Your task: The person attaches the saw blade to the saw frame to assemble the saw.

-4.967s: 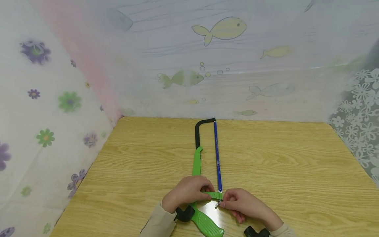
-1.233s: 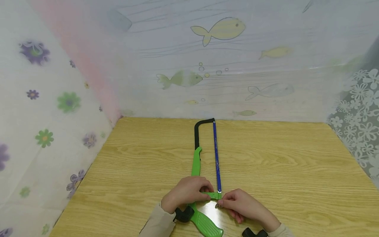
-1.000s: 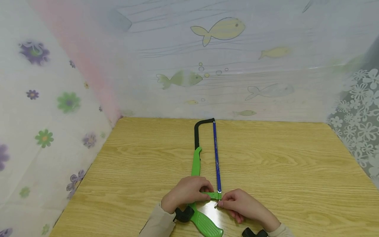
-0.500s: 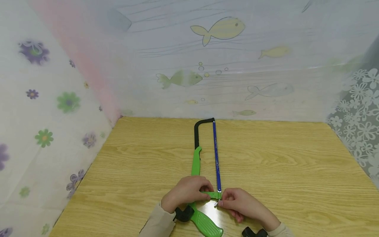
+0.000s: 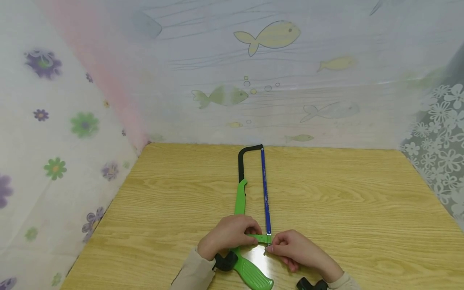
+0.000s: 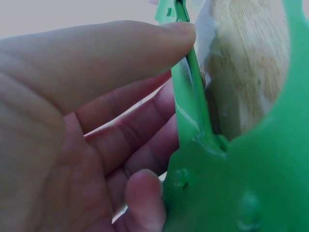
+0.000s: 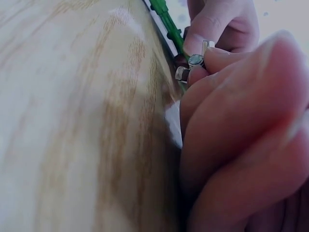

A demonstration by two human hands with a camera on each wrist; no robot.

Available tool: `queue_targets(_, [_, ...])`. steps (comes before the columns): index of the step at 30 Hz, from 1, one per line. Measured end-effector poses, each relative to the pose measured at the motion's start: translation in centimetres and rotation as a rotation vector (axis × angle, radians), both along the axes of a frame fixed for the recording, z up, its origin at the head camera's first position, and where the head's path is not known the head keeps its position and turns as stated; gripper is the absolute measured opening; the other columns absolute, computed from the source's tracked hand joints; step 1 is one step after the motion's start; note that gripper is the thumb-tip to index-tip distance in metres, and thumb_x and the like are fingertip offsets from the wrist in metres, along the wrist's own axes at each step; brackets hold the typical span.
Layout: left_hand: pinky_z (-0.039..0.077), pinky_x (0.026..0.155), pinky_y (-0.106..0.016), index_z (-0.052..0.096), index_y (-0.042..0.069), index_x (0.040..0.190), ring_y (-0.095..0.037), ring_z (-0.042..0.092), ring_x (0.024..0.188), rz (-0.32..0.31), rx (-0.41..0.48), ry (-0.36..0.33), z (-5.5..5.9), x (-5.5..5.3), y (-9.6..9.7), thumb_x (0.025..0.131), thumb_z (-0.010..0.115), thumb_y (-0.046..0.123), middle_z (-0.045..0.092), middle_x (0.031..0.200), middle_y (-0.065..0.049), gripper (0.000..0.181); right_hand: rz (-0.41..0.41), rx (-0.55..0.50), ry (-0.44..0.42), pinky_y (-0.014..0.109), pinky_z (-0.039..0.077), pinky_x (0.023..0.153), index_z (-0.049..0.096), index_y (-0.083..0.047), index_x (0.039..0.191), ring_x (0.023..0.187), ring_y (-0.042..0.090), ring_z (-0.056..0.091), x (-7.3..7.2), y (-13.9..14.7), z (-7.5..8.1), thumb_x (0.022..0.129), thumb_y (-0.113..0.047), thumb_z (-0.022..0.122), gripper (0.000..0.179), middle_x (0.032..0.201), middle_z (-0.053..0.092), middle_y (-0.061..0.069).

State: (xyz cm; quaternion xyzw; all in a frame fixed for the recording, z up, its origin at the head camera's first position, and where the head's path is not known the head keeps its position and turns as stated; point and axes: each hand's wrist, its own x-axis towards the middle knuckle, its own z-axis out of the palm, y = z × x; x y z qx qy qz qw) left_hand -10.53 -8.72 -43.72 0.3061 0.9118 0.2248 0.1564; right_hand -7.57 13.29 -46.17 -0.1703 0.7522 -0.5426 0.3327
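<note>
A hacksaw lies on the table, its green handle (image 5: 253, 274) toward me and its black front frame (image 5: 241, 165) away. The blue blade (image 5: 266, 189) runs along its right side, meeting the short green arm (image 5: 263, 239) at the near end. My left hand (image 5: 232, 233) holds that arm; in the left wrist view the thumb (image 6: 164, 41) presses one side with fingers behind. At the arm's outer end, my right hand (image 5: 295, 249) pinches a small metal wing nut (image 7: 195, 60) between thumb and fingertips. The fingers partly cover the nut.
The wood-grain table (image 5: 344, 193) extends around the saw. A fish-patterned sheet (image 5: 326, 88) stands behind it, close to the saw's far end. A flowered sheet (image 5: 54, 141) rises on the left, and another (image 5: 446, 133) on the right.
The wing nut's wings have changed angle between frames, with the right thumb and fingertips shifting slightly around it. The hacksaw and left hand stay in place.
</note>
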Motion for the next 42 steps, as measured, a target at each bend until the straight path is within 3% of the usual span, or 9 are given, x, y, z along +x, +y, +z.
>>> queue_targets(20, [0.039, 0.061, -0.018, 0.065, 0.032, 0.089, 0.007, 0.047, 0.068, -0.007, -0.005, -0.005, -0.2, 0.0, 0.07, 0.078, 0.067, 0.034, 0.051, 0.079, 0.023, 0.011, 0.019, -0.007, 0.002, 0.022, 0.035, 0.032, 0.058, -0.002, 0.073, 0.032, 0.006, 0.038, -0.08, 0.04, 0.02, 0.088, -0.036, 0.054, 0.037, 0.045, 0.045, -0.002])
queue_targets(28, [0.039, 0.061, -0.018, 0.065, 0.032, 0.089, 0.006, 0.047, 0.069, -0.002, -0.008, 0.009, -0.13, 0.0, -0.02, 0.078, 0.067, 0.033, 0.052, 0.08, 0.022, 0.011, 0.02, 0.027, 0.032, 0.022, 0.034, 0.032, 0.06, -0.006, 0.072, 0.031, 0.006, 0.037, 0.0, -0.18, 0.21, 0.087, -0.038, 0.054, 0.036, 0.045, 0.044, -0.003])
queue_targets(42, [0.039, 0.061, -0.018, 0.065, 0.031, 0.089, 0.006, 0.047, 0.069, -0.003, -0.001, -0.001, -0.19, -0.02, -0.01, 0.078, 0.067, 0.032, 0.052, 0.08, 0.022, 0.011, 0.012, -0.001, 0.019, 0.022, 0.034, 0.031, 0.059, -0.005, 0.075, 0.031, 0.005, 0.037, 0.08, -0.08, -0.03, 0.086, -0.034, 0.056, 0.032, 0.044, 0.044, -0.002])
